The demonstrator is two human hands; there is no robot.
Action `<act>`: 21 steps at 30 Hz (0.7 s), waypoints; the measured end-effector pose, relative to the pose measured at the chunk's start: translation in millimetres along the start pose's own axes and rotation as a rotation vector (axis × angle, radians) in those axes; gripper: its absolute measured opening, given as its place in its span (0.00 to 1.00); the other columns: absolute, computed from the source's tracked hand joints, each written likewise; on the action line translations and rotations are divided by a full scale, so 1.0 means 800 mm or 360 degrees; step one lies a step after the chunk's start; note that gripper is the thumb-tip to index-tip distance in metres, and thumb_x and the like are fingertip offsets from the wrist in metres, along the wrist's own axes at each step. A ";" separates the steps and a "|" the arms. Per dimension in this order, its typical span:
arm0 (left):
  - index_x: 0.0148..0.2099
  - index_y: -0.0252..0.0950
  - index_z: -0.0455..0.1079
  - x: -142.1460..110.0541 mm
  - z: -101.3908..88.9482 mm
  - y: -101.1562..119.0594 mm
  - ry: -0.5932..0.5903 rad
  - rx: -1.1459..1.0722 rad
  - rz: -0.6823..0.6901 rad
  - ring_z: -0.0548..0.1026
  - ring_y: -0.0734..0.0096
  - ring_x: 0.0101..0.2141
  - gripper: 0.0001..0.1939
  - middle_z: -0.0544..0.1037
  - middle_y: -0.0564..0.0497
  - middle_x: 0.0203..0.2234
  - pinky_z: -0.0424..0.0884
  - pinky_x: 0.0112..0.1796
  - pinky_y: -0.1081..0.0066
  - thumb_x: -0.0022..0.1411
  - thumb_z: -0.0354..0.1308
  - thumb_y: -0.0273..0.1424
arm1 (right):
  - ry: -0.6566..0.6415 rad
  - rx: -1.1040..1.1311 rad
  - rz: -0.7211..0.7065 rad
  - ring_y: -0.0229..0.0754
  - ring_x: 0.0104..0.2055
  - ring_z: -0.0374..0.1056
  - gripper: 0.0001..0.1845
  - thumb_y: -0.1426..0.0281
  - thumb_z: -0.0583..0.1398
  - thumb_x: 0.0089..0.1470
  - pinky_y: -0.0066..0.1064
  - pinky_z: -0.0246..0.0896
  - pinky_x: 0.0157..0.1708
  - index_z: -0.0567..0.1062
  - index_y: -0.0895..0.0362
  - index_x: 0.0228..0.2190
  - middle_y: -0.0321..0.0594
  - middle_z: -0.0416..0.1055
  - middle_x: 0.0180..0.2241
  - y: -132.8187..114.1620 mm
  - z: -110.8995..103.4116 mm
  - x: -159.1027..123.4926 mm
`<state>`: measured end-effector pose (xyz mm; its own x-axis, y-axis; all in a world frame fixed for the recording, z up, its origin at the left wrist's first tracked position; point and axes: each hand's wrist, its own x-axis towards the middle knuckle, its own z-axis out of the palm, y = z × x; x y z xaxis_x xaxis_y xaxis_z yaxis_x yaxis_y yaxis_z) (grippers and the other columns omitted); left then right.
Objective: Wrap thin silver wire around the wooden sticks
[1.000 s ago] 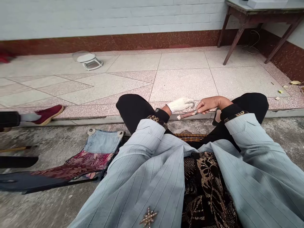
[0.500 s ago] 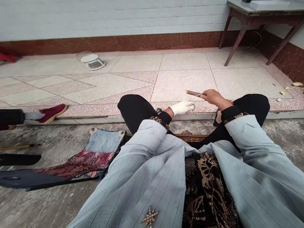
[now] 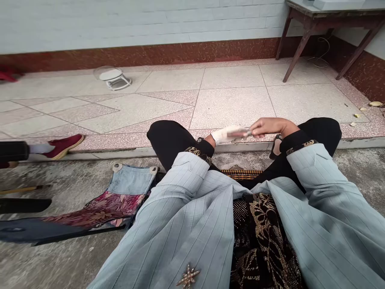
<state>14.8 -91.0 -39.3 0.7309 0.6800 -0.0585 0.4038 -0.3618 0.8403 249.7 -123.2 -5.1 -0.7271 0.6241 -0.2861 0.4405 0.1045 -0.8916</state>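
Note:
My right hand is closed round one end of a brown stick-like tool with a metal-looking wrap near the grip. The tool is blurred by motion and lies level across the fingers of my left hand. A white knitted glove covers that left hand, low over the edge of the tiled step. Its fingers are bent downward and pressed together; what they hold is hidden behind the tool.
Between my knees, low down, shows a woven yellow-and-black rim. At left stands a folding chair with patched fabric. Beyond it is another person's red shoe. A white stool and a wooden table stand near the wall.
My right hand has swung the brown tool down and to the left, from above the step onto the gloved left hand. The left hand has shifted only slightly.

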 end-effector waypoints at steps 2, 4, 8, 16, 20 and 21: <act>0.40 0.34 0.71 0.002 0.000 0.000 -0.0073 -0.0141 0.0013 0.67 0.78 0.23 0.15 0.67 0.53 0.22 0.64 0.25 0.78 0.70 0.49 0.39 | 0.0549 0.0367 -0.0164 0.31 0.24 0.58 0.16 0.57 0.64 0.56 0.25 0.54 0.25 0.78 0.58 0.35 0.34 0.68 0.25 -0.007 -0.005 -0.007; 0.40 0.34 0.69 0.005 0.004 -0.003 -0.0177 -0.0271 0.0010 0.61 0.81 0.20 0.15 0.62 0.57 0.20 0.60 0.22 0.80 0.71 0.46 0.39 | 0.0971 0.0639 -0.0167 0.31 0.23 0.58 0.14 0.60 0.64 0.58 0.25 0.53 0.23 0.76 0.59 0.35 0.34 0.67 0.24 -0.011 -0.007 -0.006; 0.39 0.33 0.67 0.011 0.014 -0.007 -0.0281 -0.0320 -0.0012 0.57 0.82 0.17 0.15 0.60 0.59 0.18 0.55 0.19 0.81 0.70 0.47 0.39 | 0.1383 0.0719 0.0020 0.30 0.20 0.57 0.11 0.65 0.61 0.62 0.24 0.50 0.19 0.75 0.61 0.33 0.34 0.66 0.21 -0.005 -0.010 0.008; 0.40 0.34 0.67 0.013 0.018 -0.015 -0.0198 -0.0411 -0.0062 0.56 0.81 0.17 0.15 0.59 0.59 0.18 0.54 0.18 0.80 0.70 0.47 0.39 | 0.1643 0.0452 0.0054 0.29 0.19 0.56 0.14 0.65 0.60 0.62 0.24 0.49 0.18 0.72 0.61 0.28 0.35 0.65 0.21 0.008 -0.021 0.017; 0.39 0.33 0.68 0.012 0.020 -0.014 -0.0203 -0.0338 -0.0041 0.53 0.82 0.16 0.14 0.58 0.60 0.16 0.52 0.19 0.79 0.69 0.48 0.38 | 0.1736 -0.0046 0.0239 0.33 0.22 0.60 0.15 0.62 0.58 0.63 0.27 0.53 0.22 0.77 0.62 0.35 0.40 0.70 0.25 0.010 -0.026 0.011; 0.39 0.33 0.69 0.011 0.020 -0.012 -0.0217 -0.0288 -0.0018 0.53 0.82 0.16 0.15 0.59 0.59 0.16 0.52 0.19 0.79 0.68 0.48 0.38 | 0.1728 -0.0292 0.0356 0.35 0.25 0.63 0.16 0.61 0.58 0.63 0.28 0.55 0.25 0.78 0.61 0.38 0.42 0.72 0.27 0.011 -0.026 0.010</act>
<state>26.2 -91.9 -56.7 0.7995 0.5864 -0.1301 0.3159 -0.2262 0.9215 258.2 -101.1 -7.8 0.1826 0.9777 0.1042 0.6397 -0.0376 -0.7677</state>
